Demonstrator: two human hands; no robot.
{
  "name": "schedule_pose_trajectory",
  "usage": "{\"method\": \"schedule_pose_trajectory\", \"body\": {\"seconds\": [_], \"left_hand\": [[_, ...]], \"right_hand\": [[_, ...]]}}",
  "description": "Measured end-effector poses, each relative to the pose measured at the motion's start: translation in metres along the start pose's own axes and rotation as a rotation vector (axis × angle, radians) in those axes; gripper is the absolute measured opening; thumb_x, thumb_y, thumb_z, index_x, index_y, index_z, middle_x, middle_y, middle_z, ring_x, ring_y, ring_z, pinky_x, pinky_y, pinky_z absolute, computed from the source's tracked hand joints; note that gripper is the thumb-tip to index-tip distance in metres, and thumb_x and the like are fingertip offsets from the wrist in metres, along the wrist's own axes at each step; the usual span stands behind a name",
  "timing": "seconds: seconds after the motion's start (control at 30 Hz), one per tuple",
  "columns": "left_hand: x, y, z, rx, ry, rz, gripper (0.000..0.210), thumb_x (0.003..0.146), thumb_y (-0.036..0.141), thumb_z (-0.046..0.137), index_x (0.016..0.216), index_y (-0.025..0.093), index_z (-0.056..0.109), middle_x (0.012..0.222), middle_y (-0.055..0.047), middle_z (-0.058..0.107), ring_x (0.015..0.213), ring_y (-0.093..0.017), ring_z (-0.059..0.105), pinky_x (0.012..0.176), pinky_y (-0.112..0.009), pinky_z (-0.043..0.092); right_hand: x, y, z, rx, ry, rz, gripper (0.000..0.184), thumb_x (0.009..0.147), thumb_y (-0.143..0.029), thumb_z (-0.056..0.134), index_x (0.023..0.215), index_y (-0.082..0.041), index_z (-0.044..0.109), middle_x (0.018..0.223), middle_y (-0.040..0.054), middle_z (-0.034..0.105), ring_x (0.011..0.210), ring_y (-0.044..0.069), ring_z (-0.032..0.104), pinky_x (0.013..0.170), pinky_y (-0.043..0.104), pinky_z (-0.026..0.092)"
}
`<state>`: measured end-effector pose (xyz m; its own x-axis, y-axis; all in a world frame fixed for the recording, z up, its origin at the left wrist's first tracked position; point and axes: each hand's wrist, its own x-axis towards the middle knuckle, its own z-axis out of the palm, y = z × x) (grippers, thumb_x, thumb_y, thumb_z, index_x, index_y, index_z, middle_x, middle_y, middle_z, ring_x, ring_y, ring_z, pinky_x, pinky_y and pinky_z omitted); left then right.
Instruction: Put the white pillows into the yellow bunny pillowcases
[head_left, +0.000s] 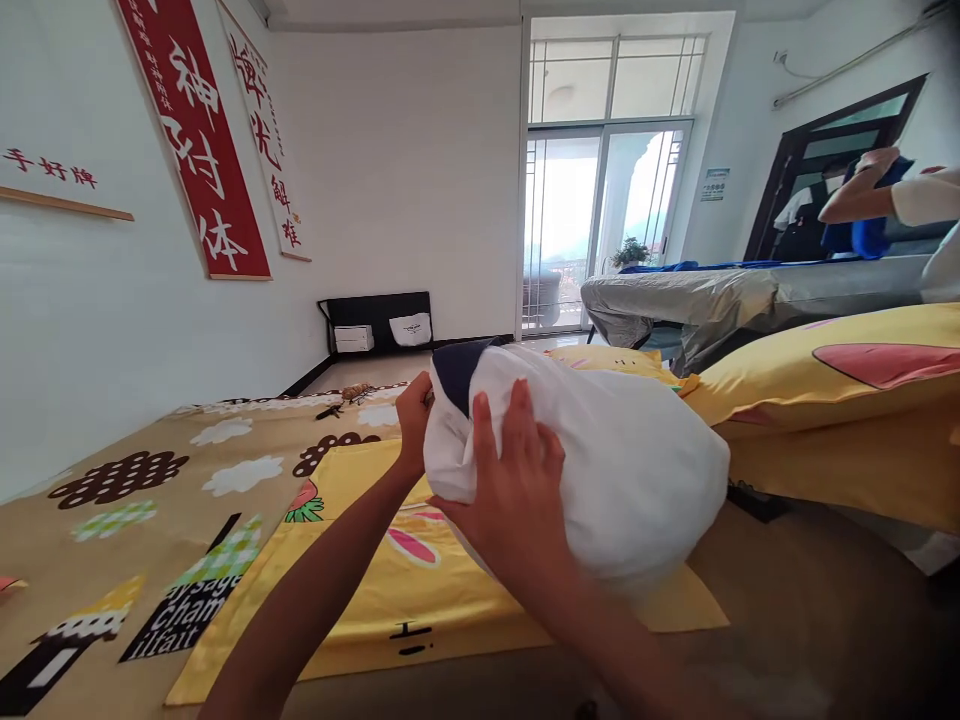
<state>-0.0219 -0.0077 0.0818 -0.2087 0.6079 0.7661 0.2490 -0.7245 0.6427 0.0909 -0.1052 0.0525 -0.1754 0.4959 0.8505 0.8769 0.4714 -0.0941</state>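
Observation:
In the middle of the head view a plump white pillow (pixel 637 460) hangs tilted above a yellow pillowcase (pixel 352 600) that lies flat. At its left end a dark blue patch of cloth (pixel 454 375) shows beside a fold. My left hand (pixel 415 420) grips that end from the far left side, its fingertips partly hidden behind the pillow. Across the near face, my right hand (pixel 514 480) presses its bent fingers into the white fabric, thumb lower down by the folded end. Rabbit ears and a carrot are printed on the pillowcase.
A patterned tablecloth (pixel 247 475) spreads under everything. To the right lies a stuffed yellow pillow (pixel 787 370). Behind stands a table under a grey cover (pixel 697 295), where another person's arm (pixel 862 195) lifts blue cloth. A low black bench (pixel 375 310) is against the back wall.

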Motion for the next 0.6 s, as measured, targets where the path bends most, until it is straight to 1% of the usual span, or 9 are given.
{"method": "schedule_pose_trajectory", "body": {"seconds": [0.1, 0.17, 0.23, 0.27, 0.33, 0.4, 0.47, 0.53, 0.6], "left_hand": [[0.003, -0.001, -0.01, 0.092, 0.011, 0.078, 0.01, 0.07, 0.019, 0.043, 0.059, 0.02, 0.043, 0.058, 0.004, 0.042, 0.059, -0.011, 0.037, 0.056, -0.023, 0.032], [0.006, -0.008, -0.018, 0.169, -0.039, 0.083, 0.011, 0.069, 0.019, 0.04, 0.061, 0.019, 0.048, 0.061, 0.003, 0.049, 0.061, -0.012, 0.043, 0.06, -0.023, 0.035], [0.007, -0.02, -0.028, 0.233, -0.151, 0.035, 0.011, 0.068, 0.02, 0.042, 0.062, 0.019, 0.051, 0.064, 0.001, 0.053, 0.065, -0.013, 0.048, 0.063, -0.024, 0.038], [0.007, -0.027, -0.034, 0.255, -0.222, 0.003, 0.011, 0.069, 0.021, 0.044, 0.066, 0.018, 0.054, 0.068, 0.0, 0.057, 0.069, -0.014, 0.051, 0.065, -0.024, 0.04], [0.003, -0.042, -0.051, 0.274, -0.356, -0.069, 0.017, 0.072, 0.026, 0.05, 0.083, 0.017, 0.06, 0.085, -0.003, 0.063, 0.081, -0.016, 0.056, 0.071, -0.025, 0.043], [-0.004, -0.058, -0.07, 0.274, -0.44, -0.145, 0.03, 0.077, 0.034, 0.053, 0.102, 0.017, 0.059, 0.102, -0.006, 0.064, 0.09, -0.017, 0.059, 0.078, -0.027, 0.046], [-0.014, -0.076, -0.088, 0.326, -0.565, -0.23, 0.031, 0.083, 0.038, 0.049, 0.104, 0.017, 0.058, 0.105, -0.008, 0.065, 0.093, -0.018, 0.06, 0.081, -0.028, 0.047], [-0.03, -0.095, -0.099, 0.457, -0.784, -0.29, 0.027, 0.086, 0.034, 0.043, 0.097, 0.017, 0.061, 0.101, -0.009, 0.067, 0.093, -0.019, 0.062, 0.083, -0.03, 0.048], [-0.052, -0.116, -0.101, 0.572, -0.985, -0.315, 0.026, 0.085, 0.028, 0.043, 0.096, 0.016, 0.063, 0.102, -0.011, 0.068, 0.096, -0.022, 0.062, 0.087, -0.034, 0.047]], "right_hand": [[0.023, 0.015, 0.016, 0.034, -0.053, 0.056, 0.094, 0.079, -0.033, 0.061, 0.154, -0.018, 0.007, 0.139, 0.0227, 0.047, 0.126, 0.041, 0.044, 0.093, 0.055, 0.039], [0.035, 0.027, 0.027, 0.081, -0.123, 0.084, 0.086, 0.079, -0.025, 0.056, 0.152, -0.013, 0.014, 0.125, 0.021, 0.059, 0.11, 0.036, 0.056, 0.088, 0.047, 0.043], [0.043, 0.043, 0.036, 0.152, -0.206, 0.097, 0.07, 0.08, -0.024, 0.054, 0.145, -0.012, 0.033, 0.116, 0.0163, 0.065, 0.101, 0.03, 0.061, 0.083, 0.039, 0.045], [0.046, 0.053, 0.04, 0.178, -0.243, 0.098, 0.058, 0.081, -0.025, 0.053, 0.138, -0.014, 0.045, 0.113, 0.014, 0.066, 0.098, 0.028, 0.062, 0.081, 0.036, 0.045], [0.053, 0.076, 0.041, 0.164, -0.302, 0.101, 0.037, 0.083, -0.026, 0.05, 0.117, -0.018, 0.062, 0.106, 0.011, 0.069, 0.094, 0.026, 0.064, 0.078, 0.032, 0.045], [0.064, 0.103, 0.031, 0.046, -0.318, 0.138, 0.027, 0.085, -0.027, 0.049, 0.103, -0.02, 0.067, 0.1, 0.0116, 0.07, 0.091, 0.028, 0.065, 0.076, 0.035, 0.045], [0.079, 0.133, 0.01, -0.123, -0.275, 0.226, 0.026, 0.084, -0.029, 0.05, 0.098, -0.02, 0.069, 0.095, 0.0144, 0.07, 0.089, 0.033, 0.065, 0.074, 0.041, 0.046], [0.096, 0.168, -0.017, -0.262, -0.169, 0.325, 0.022, 0.081, -0.032, 0.055, 0.092, -0.019, 0.069, 0.086, 0.0163, 0.068, 0.089, 0.039, 0.064, 0.073, 0.049, 0.047], [0.114, 0.203, -0.039, -0.252, -0.004, 0.317, 0.021, 0.08, -0.041, 0.059, 0.084, -0.022, 0.068, 0.079, 0.0151, 0.066, 0.097, 0.042, 0.062, 0.079, 0.054, 0.046]]}}
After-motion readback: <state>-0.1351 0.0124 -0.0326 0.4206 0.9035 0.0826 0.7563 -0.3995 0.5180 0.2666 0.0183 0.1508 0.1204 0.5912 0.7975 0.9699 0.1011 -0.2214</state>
